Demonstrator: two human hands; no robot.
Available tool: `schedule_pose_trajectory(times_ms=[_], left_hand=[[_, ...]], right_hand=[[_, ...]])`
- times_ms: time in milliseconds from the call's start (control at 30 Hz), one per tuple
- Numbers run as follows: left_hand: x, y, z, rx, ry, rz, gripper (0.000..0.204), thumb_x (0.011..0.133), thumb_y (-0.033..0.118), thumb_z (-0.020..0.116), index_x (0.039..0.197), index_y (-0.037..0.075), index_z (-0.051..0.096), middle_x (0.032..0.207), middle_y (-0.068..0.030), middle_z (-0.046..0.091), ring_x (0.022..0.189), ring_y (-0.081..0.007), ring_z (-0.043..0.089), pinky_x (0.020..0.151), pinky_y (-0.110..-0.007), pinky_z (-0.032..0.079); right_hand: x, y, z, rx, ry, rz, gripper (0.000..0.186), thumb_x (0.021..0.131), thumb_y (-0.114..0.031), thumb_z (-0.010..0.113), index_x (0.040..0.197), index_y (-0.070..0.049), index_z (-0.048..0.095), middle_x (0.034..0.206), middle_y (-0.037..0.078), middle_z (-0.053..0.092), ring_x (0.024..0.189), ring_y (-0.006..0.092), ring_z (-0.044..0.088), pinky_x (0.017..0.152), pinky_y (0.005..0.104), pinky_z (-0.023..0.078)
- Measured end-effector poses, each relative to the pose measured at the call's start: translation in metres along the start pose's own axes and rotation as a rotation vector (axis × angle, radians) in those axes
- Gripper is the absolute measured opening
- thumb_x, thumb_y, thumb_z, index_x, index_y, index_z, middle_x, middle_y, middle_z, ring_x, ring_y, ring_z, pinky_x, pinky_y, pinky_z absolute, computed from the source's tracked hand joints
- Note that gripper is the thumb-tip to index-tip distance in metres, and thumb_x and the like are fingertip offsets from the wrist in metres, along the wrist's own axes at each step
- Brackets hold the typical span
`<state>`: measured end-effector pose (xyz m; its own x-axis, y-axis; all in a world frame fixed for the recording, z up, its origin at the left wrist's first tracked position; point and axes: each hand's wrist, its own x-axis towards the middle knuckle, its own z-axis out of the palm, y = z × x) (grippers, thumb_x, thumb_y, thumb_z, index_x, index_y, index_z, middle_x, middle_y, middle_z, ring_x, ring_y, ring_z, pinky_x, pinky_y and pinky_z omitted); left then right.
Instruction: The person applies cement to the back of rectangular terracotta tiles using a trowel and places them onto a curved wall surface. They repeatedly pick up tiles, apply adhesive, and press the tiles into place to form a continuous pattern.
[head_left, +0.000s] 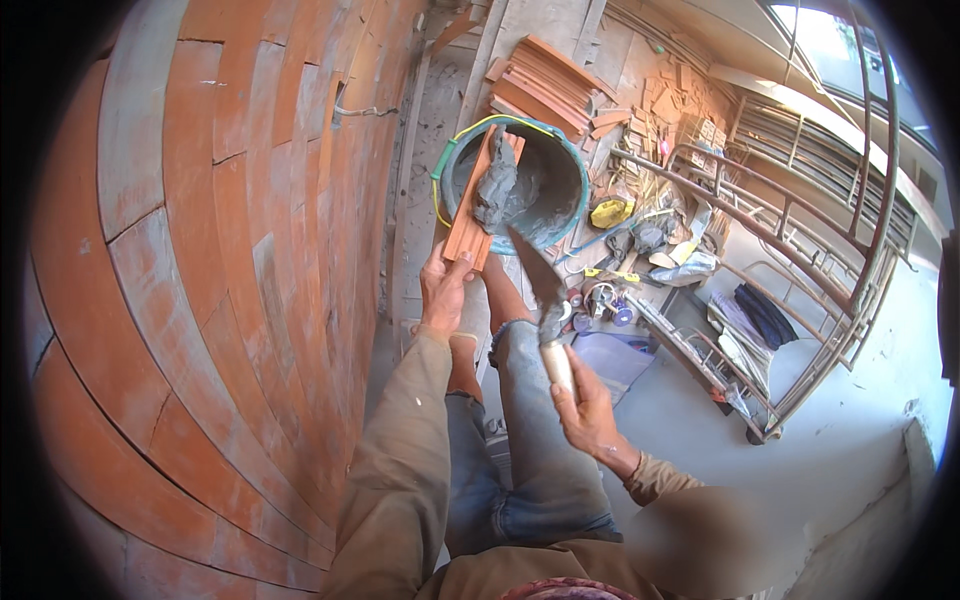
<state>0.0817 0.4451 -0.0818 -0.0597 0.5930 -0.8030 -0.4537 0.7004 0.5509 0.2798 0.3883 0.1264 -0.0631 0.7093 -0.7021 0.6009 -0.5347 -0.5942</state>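
Note:
My left hand (446, 290) grips the near end of a ridged orange clay tile (468, 238). The tile's far end reaches over the mouth of a round bucket (570, 190) with a green and yellow handle. A thick lump of wet grey mortar (495, 188) lies on the tile. More grey mortar coats the bucket's inside. In my right hand (588, 402) is a trowel (540, 280), held by its pale handle. Its dark pointed blade is raised close to the bucket's near rim, apart from the tile.
A wall of orange tiles (190, 300) rises along my left. Behind the bucket lies a stack of orange tiles (545, 85). Rubble and tools, including a yellow container (611, 211), lie to the right. Farther right stands a metal scaffold frame (790, 235) near a pale floor (720, 430).

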Motion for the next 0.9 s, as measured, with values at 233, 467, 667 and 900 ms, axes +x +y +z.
schedule_pose_trajectory(times_ms=[233,467,667,900], left_hand=[[-0.005,0.029,-0.031,-0.015,-0.203,-0.072,0.035,0.095,0.014,0.062,0.127,0.001,0.054,0.112,-0.0091,0.065,0.096,-0.017,0.063,0.079,-0.03,0.048],[-0.025,0.04,-0.032,0.037,-0.214,-0.09,0.037,0.096,0.017,0.064,0.127,0.0,0.053,0.113,-0.0094,0.064,0.095,-0.017,0.063,0.08,-0.031,0.047],[-0.023,0.045,-0.025,0.124,-0.158,-0.028,0.038,0.095,0.016,0.065,0.128,0.0,0.055,0.111,-0.0071,0.065,0.096,-0.0123,0.062,0.08,-0.028,0.047],[-0.02,0.049,-0.024,0.15,-0.051,0.044,0.042,0.094,0.014,0.064,0.132,-0.002,0.054,0.11,-0.0069,0.066,0.095,-0.0113,0.061,0.081,-0.027,0.047]], right_hand=[[0.063,0.026,-0.034,0.735,-0.074,0.224,0.053,0.097,-0.025,0.048,0.142,0.002,0.048,0.09,0.008,0.065,0.062,0.0112,0.057,0.055,0.0251,0.046],[0.096,0.056,-0.031,1.098,-0.265,0.366,0.045,0.104,-0.038,0.046,0.119,0.002,0.059,0.075,0.013,0.065,0.042,0.016,0.053,0.038,0.0266,0.041],[0.089,0.088,-0.03,0.926,-0.368,0.44,0.041,0.104,-0.039,0.048,0.106,0.0,0.063,0.071,0.012,0.066,0.042,0.0156,0.054,0.038,0.0265,0.041],[0.076,0.082,-0.039,0.815,-0.422,0.452,0.042,0.103,-0.043,0.052,0.101,-0.003,0.065,0.07,0.008,0.065,0.045,0.0133,0.055,0.041,0.0258,0.043]])
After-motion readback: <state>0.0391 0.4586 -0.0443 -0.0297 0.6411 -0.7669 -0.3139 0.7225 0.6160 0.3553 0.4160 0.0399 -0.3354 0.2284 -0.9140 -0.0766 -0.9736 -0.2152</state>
